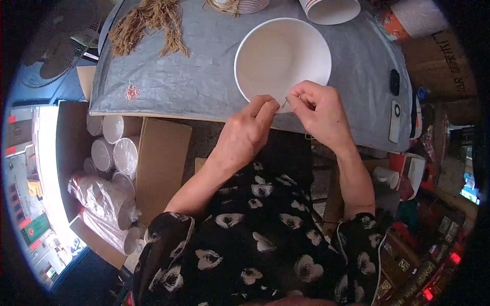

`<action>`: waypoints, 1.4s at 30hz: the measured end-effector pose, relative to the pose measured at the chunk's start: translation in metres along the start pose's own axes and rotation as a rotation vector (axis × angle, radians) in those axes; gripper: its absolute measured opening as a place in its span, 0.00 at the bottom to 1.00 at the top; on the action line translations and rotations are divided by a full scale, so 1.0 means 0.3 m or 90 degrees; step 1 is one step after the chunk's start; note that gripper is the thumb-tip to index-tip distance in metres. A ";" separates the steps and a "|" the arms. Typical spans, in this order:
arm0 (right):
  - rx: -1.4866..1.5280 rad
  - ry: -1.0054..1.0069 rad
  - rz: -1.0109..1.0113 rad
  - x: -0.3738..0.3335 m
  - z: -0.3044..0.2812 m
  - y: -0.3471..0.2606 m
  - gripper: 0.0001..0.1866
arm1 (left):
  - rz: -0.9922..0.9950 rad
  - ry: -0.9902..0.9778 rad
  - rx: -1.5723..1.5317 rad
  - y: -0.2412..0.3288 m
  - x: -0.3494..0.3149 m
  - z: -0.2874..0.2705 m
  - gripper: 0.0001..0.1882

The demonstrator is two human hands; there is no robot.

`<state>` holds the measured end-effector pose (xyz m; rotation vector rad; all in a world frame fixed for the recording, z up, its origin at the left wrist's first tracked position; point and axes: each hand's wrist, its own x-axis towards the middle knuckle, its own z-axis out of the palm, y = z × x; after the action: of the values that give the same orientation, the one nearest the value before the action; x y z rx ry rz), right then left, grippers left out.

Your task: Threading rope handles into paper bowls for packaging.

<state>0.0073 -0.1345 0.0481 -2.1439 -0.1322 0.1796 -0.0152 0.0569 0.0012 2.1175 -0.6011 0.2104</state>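
Observation:
A large white paper bucket (270, 53) lies with its open mouth toward me, at the near edge of the table. At its near rim my left hand (241, 135) and my right hand (325, 116) meet, both with fingers pinched. Between the fingertips shows a short bit of thin brownish cord (284, 103). My right hand grips this cord, and a small loop of it hangs below that hand. My left fingertips are closed at the cord too; they cover part of the rim.
The table has a grey cloth (194, 84). On it lie a bundle of tan cords (148, 28), another bucket (332, 9), a striped stack (245, 5) and a dark small object (394, 82). At left, a cardboard box (162, 163) holds several wrapped stacks of white tubs (102, 153).

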 end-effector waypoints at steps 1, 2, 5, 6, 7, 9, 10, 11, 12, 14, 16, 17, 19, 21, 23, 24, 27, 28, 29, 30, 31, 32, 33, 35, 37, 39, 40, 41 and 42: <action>0.002 -0.001 -0.001 0.001 0.000 0.005 0.04 | 0.000 0.002 0.000 -0.001 0.000 0.001 0.14; 0.003 -0.003 -0.002 0.002 0.002 0.009 0.04 | 0.005 0.004 0.003 -0.002 0.001 0.002 0.14; 0.016 0.005 -0.004 0.000 0.005 0.012 0.05 | 0.009 0.006 0.000 -0.001 0.001 -0.002 0.14; 0.015 0.005 -0.005 0.000 0.005 0.012 0.05 | 0.009 0.006 -0.005 0.000 0.002 -0.003 0.14; 0.013 0.004 -0.003 -0.001 0.005 0.012 0.05 | 0.009 0.008 -0.005 -0.002 0.001 -0.003 0.14; 0.010 0.003 -0.002 -0.002 0.006 0.012 0.04 | 0.017 0.011 0.002 -0.005 -0.001 -0.002 0.14; 0.004 -0.003 0.005 -0.003 0.005 0.013 0.04 | 0.018 0.012 0.002 -0.004 -0.001 -0.001 0.14; -0.002 -0.009 0.012 -0.004 0.005 0.013 0.04 | 0.016 0.009 0.006 -0.003 -0.002 -0.001 0.14; -0.003 -0.009 0.012 -0.006 0.005 0.006 0.04 | 0.014 0.007 0.011 -0.001 -0.003 -0.001 0.14; -0.076 0.004 0.011 -0.006 0.007 -0.011 0.04 | 0.008 0.005 0.010 0.002 -0.004 -0.002 0.14; -0.071 0.004 0.015 -0.004 0.008 -0.008 0.04 | 0.002 0.002 0.009 0.001 -0.004 -0.002 0.15; -0.066 0.003 0.020 -0.003 0.008 -0.007 0.04 | 0.004 0.004 0.009 -0.003 -0.004 0.001 0.15; -0.057 0.001 0.022 -0.002 0.000 -0.015 0.04 | 0.006 0.007 0.011 -0.003 -0.004 -0.001 0.15; -0.048 -0.002 0.023 -0.001 -0.002 -0.020 0.04 | 0.001 0.000 0.012 0.001 -0.006 -0.008 0.15; -0.038 0.008 -0.004 0.002 0.000 -0.007 0.04 | 0.005 0.001 0.010 -0.001 -0.002 -0.004 0.15; -0.038 0.009 -0.003 0.003 -0.001 -0.003 0.04 | 0.009 0.003 0.008 -0.003 -0.001 -0.003 0.15; -0.049 0.005 0.004 0.005 0.003 0.003 0.04 | 0.013 0.008 0.017 0.001 0.000 -0.005 0.14; -0.046 0.005 0.002 0.004 0.004 0.002 0.04 | 0.012 0.008 0.016 0.001 0.000 -0.005 0.14; -0.043 0.005 0.000 0.004 0.004 0.000 0.04 | 0.015 0.008 0.014 -0.001 0.000 -0.003 0.14; -0.043 0.006 0.000 0.003 0.004 0.001 0.04 | 0.017 0.009 0.012 -0.002 0.000 -0.002 0.14; -0.043 0.000 0.005 0.003 0.004 0.003 0.04 | 0.017 0.009 0.012 -0.003 -0.002 0.000 0.14; -0.043 -0.006 0.010 0.002 0.004 0.005 0.04 | 0.019 0.012 0.019 -0.003 -0.003 0.002 0.14; -0.043 -0.006 0.010 0.002 0.003 0.006 0.04 | 0.022 0.015 0.026 -0.002 -0.004 0.003 0.14; -0.042 -0.003 0.009 0.001 0.004 0.007 0.05 | 0.021 0.014 0.027 0.004 -0.002 -0.001 0.14; -0.048 -0.004 0.012 0.000 0.004 0.000 0.05 | 0.020 0.015 0.028 0.005 -0.003 -0.002 0.14; -0.053 -0.004 0.015 0.000 0.001 -0.007 0.05 | 0.012 0.007 0.037 0.000 -0.005 0.000 0.14; -0.061 -0.004 0.015 -0.001 -0.001 -0.009 0.05 | 0.012 0.007 0.037 0.002 -0.003 0.000 0.14; -0.068 -0.004 0.016 -0.001 -0.003 -0.009 0.05 | 0.013 0.008 0.034 0.004 -0.001 -0.002 0.14; -0.068 -0.004 0.016 -0.001 -0.003 -0.009 0.05 | 0.013 0.009 0.032 0.006 0.000 -0.003 0.13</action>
<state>0.0072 -0.1338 0.0509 -2.2523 -0.1210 0.1972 -0.0158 0.0569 0.0031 2.1565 -0.6149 0.2546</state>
